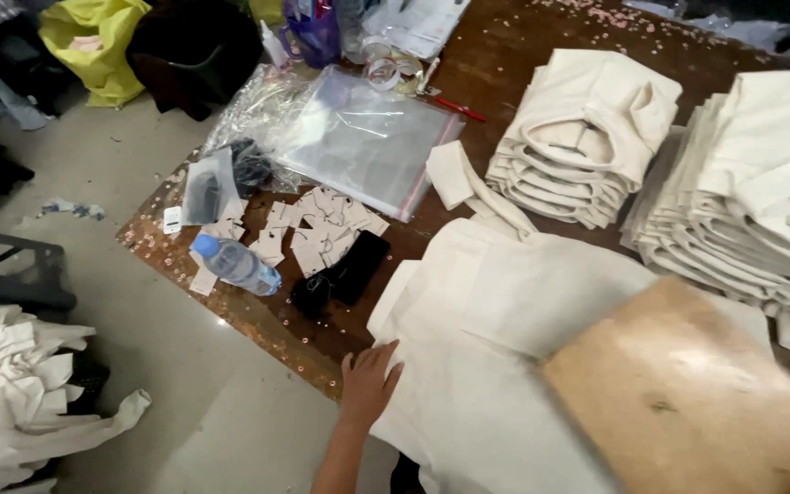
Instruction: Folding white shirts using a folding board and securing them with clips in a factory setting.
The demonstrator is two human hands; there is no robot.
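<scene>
The left hand point(369, 380) lies palm down on the near left edge of a cream-coloured cloth garment point(496, 366) spread flat on the brown wooden table point(496, 64). Its fingers are loosely spread and extended, flat on the fabric and gripping nothing. The forearm reaches up from the near edge of the view. The right hand does not show; a blurred tan flat board point(697, 393) covers the near right part of the garment, and what holds it cannot be told.

The garment lies at the near middle of the table, its left side running close along the table's left rim, just beyond the hand. Far right of it stand two stacks of folded cream garments point(578, 137), near each other and near the spread one. Far left of the hand lie a black phone-like slab point(358, 265), scattered pale paper tags point(322, 229), a clear plastic water bottle with a blue cap point(235, 263) on its side, and a clear zip bag with a red seal point(368, 137). Bare tabletop between the tags and the garment is narrow. Left of the table the pale floor point(139, 183) is open, with a heap of cream cloth point(20, 384) at the near left.
</scene>
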